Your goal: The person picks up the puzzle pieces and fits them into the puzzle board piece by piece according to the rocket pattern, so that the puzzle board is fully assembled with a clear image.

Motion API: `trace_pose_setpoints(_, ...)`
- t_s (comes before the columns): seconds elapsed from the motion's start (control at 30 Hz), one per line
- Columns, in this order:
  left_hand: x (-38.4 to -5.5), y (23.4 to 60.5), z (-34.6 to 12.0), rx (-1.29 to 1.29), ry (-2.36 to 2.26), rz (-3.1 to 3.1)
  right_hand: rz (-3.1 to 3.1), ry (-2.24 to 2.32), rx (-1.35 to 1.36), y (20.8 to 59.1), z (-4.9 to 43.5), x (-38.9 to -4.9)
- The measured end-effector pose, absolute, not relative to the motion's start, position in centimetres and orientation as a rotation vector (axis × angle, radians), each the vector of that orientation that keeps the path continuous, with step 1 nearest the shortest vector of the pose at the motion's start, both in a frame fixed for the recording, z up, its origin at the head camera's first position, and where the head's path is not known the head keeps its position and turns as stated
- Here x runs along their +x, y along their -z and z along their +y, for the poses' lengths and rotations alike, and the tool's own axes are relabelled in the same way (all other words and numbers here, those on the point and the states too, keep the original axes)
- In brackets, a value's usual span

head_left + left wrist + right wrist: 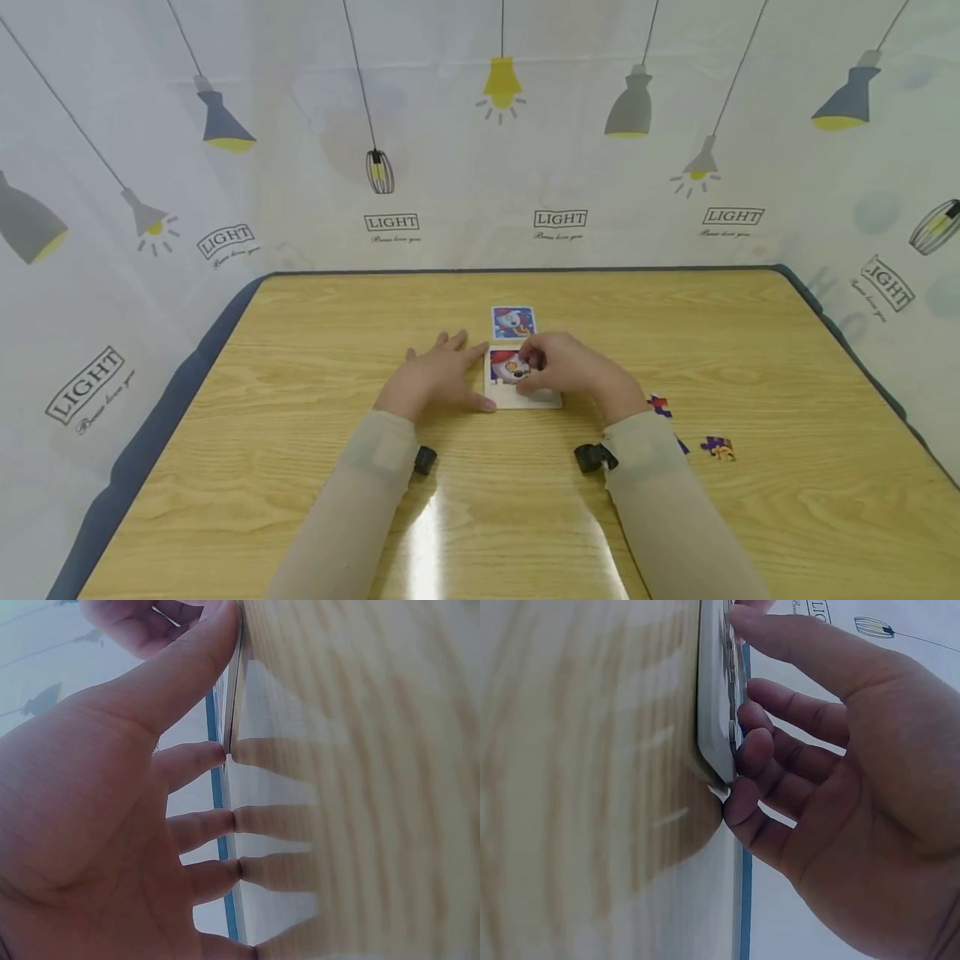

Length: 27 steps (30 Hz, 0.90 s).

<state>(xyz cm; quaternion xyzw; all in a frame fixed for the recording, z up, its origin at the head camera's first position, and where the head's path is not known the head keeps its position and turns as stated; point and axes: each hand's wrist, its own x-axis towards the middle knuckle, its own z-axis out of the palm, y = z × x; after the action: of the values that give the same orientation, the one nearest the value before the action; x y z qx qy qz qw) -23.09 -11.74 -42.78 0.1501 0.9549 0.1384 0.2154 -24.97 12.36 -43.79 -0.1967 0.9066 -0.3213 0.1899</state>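
A small white puzzle tray [517,400] lies flat mid-table, and joined jigsaw pieces [500,358] with a red, white and purple picture fill its upper part. At its left side my left hand [442,375] is spread, with forefinger and thumb touching the tray's edge and the other fingertips on the table. My right hand [573,371] bends over the tray's right side. Its thumb [795,637] and forefinger stand apart against the pieces, while the other fingers curl by the tray's edge. No loose piece shows between them; the palm hides part of the picture.
A printed picture card [513,322] lies just beyond the tray. Loose jigsaw pieces [720,448] lie right of the right forearm, one partly hidden by the sleeve [641,442]. Around the wooden table [300,333] hangs a lamp-patterned curtain [465,183].
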Motion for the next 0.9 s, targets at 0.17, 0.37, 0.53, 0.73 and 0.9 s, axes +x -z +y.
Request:
trace_pose_setpoints(0.17, -23.01, 42.81, -11.78, 0.409, -0.389, 2.647, 2.557, 0.871, -0.534, 43.74, 12.2, -24.92)
trace_pose_setpoints(0.37, -23.07, 42.87, -11.73, 0.41, -0.391, 2.644, 2.567, 0.854, -0.538, 43.83, 12.16, -25.02)
trace_pose_setpoints(0.53, -23.22, 43.04, -11.72, 0.414, -0.391, 2.643, 2.559, 0.865, -0.526, 43.73, 12.18, -24.98)
trace_pose_setpoints(0.73, -23.23, 43.06, -11.74, 0.418, -0.387, 2.646, 2.566, 0.864, -0.531, 43.84, 12.18, -25.05)
trace_pose_setpoints(0.9, -23.13, 42.91, -11.72, 0.416, -0.394, 2.646, 2.581, 0.845, -0.531, 43.87, 12.1, -25.09)
